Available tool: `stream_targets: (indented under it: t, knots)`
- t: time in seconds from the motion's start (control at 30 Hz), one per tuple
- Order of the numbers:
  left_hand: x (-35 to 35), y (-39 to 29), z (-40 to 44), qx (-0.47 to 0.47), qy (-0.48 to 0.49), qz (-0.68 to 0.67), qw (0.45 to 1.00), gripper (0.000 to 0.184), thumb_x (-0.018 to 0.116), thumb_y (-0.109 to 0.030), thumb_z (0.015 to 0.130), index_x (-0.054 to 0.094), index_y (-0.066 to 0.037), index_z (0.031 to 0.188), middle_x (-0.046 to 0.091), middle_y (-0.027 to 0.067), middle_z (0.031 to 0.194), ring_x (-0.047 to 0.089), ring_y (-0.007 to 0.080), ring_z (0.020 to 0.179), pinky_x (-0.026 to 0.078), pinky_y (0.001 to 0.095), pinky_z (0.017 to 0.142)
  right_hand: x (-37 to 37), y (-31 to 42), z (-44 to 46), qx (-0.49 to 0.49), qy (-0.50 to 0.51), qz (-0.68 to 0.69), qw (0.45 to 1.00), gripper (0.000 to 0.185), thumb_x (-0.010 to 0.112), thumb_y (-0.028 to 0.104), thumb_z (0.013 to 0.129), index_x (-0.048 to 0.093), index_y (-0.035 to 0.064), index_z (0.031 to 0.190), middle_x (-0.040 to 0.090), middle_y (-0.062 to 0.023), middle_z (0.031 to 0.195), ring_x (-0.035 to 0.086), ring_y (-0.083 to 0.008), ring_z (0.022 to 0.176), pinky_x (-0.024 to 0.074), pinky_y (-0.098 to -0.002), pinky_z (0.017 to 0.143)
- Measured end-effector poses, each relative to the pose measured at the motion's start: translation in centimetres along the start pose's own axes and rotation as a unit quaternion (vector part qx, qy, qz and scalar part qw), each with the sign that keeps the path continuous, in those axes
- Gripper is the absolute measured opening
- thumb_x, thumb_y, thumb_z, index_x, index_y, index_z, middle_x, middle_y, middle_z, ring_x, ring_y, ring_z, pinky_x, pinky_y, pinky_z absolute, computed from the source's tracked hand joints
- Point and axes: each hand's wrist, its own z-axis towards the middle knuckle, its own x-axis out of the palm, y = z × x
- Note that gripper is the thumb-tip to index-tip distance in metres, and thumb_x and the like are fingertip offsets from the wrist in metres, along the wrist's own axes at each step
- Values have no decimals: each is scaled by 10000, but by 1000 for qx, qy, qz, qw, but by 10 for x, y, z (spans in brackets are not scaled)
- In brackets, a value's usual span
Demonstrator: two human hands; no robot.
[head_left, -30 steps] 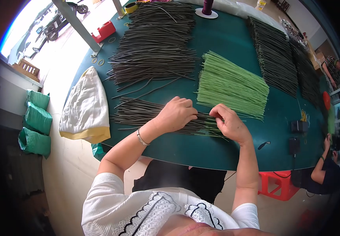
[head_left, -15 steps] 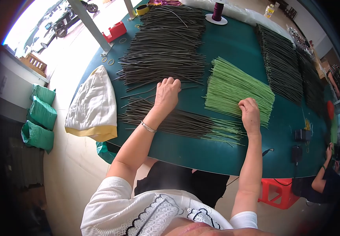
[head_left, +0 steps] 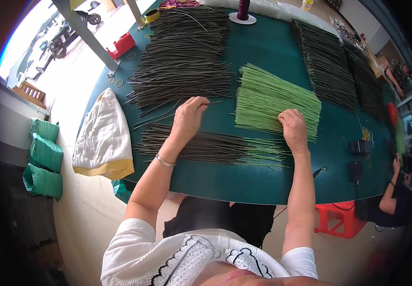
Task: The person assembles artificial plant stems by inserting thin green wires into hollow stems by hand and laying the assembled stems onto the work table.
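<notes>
My left hand [head_left: 188,119] is closed in a pinch on a thin dark stick [head_left: 214,102], whose end pokes out to the right of the fingers. Just beyond it lies a wide layer of dark sticks [head_left: 182,66]. My right hand [head_left: 293,127] is closed, its fingertips pinching at the near side of a pile of light green sticks [head_left: 268,100]; single sticks between the fingers are hard to make out. Nearer my body, below both hands, lies a row of dark sticks with green ends [head_left: 215,148], partly covered by my left wrist.
A white cloth piece with yellow trim [head_left: 105,138] hangs over the table's [head_left: 206,183] left edge. At the back stand a red tape dispenser [head_left: 121,45] and a dark red spool [head_left: 243,10]. More dark bundles [head_left: 325,62] lie right. A co-worker's arm [head_left: 390,190] shows far right.
The view has shifted, so the table's things appear further left and slightly higher. My left hand's fingers have turned to the right in a pinch. My right hand stays at the green pile.
</notes>
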Motion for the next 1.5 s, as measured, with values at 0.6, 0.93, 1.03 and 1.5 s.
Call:
stream_targets:
  t: [0.6, 0.93, 1.03, 1.5]
  knots:
    - [9, -5, -3, -97, 68, -154, 981, 124, 693, -73, 924, 708, 17, 1008, 620, 36, 759, 529, 114, 687, 458, 273, 642, -6, 16, 2, 31, -26, 140, 989, 60, 728, 111, 866, 704, 59, 886, 667, -25, 822, 598, -230, 827, 484, -351, 811]
    - [7, -9, -4, -89, 81, -135, 984, 116, 688, -77, 926, 715, 6, 1003, 652, 60, 792, 558, 140, 689, 465, 285, 637, -4, 13, -1, 14, -21, 133, 991, 53, 739, 88, 848, 710, 73, 889, 653, -15, 823, 591, -225, 836, 461, -339, 819]
    - [7, -9, -4, -6, 43, -59, 997, 104, 699, -89, 914, 723, -9, 977, 689, 82, 832, 617, 203, 733, 486, 315, 683, -13, 18, 2, -36, -42, 74, 996, 104, 764, 52, 823, 707, 51, 910, 638, -29, 813, 600, -223, 826, 494, -338, 758]
    - [21, -41, -20, 138, 67, 14, 988, 66, 727, -89, 848, 723, -49, 901, 618, 52, 860, 599, 256, 817, 471, 371, 738, -19, 67, 6, -55, 28, 150, 987, 141, 729, 24, 842, 664, 23, 968, 664, -89, 942, 640, -262, 857, 533, -371, 734]
